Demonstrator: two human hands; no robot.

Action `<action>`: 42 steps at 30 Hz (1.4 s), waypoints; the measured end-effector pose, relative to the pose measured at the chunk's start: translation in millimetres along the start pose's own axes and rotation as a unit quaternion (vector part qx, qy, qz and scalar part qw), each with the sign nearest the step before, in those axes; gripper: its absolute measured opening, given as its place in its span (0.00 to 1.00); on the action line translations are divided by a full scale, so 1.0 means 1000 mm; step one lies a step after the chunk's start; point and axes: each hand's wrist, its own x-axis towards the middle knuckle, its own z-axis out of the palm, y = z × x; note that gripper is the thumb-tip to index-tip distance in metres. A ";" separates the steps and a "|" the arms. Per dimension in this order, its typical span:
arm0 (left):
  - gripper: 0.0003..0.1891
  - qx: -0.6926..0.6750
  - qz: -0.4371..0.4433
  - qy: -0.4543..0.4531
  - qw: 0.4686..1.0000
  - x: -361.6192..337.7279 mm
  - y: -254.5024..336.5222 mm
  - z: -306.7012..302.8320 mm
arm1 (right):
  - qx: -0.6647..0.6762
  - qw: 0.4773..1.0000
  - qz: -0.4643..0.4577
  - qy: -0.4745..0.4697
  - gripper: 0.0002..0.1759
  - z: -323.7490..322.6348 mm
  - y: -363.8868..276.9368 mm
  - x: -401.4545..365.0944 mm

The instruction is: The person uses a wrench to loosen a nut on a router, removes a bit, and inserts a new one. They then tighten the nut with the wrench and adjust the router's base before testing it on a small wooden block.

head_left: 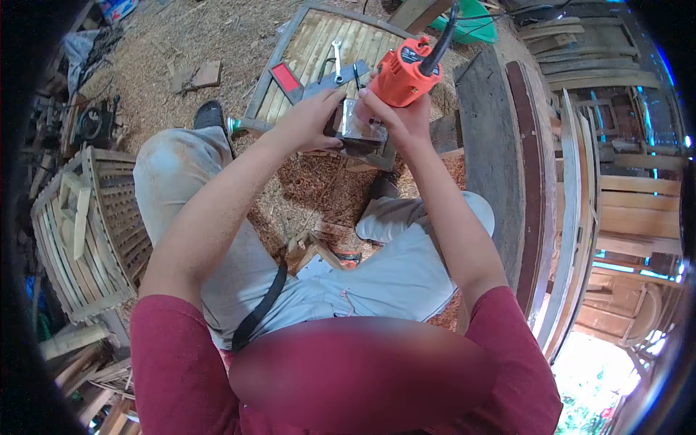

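Observation:
An orange trim router (pixel 407 72) is tilted over a slatted wooden table, its black cord rising from the top. My right hand (pixel 403 122) grips it low on the body, near the metal base. Around the left side of the dark, shiny base (pixel 362 125) are the curled fingers of my left hand (pixel 316 122). A combination wrench (pixel 337 61) lies on the table just beyond my hands. Close by is a grey flat piece (pixel 316 88), partly hidden by my left hand. The bit is not visible.
The slatted table (pixel 304 38) also carries a red-faced rectangular piece (pixel 286 77). Long boards (pixel 487 138) stand along the right. A slatted wooden piece (pixel 87 232) is at left. Shavings (pixel 308 181) cover the floor between my legs. A green container (pixel 471 22) sits at the back.

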 end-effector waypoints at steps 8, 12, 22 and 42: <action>0.52 0.010 0.006 -0.012 1.000 -0.001 -0.005 0.007 | -0.047 0.999 -0.013 -0.013 0.31 0.005 0.002 -0.002; 0.48 0.052 0.031 0.004 0.998 0.000 -0.006 0.011 | -0.064 0.997 -0.044 -0.017 0.26 0.008 0.007 0.000; 0.53 0.045 0.031 0.046 0.997 0.001 -0.022 0.022 | -0.051 0.996 -0.065 -0.022 0.25 0.008 0.016 -0.003; 0.47 0.045 -0.010 -0.005 0.999 -0.004 0.002 -0.007 | -0.102 0.986 -0.119 -0.053 0.23 0.009 0.025 -0.006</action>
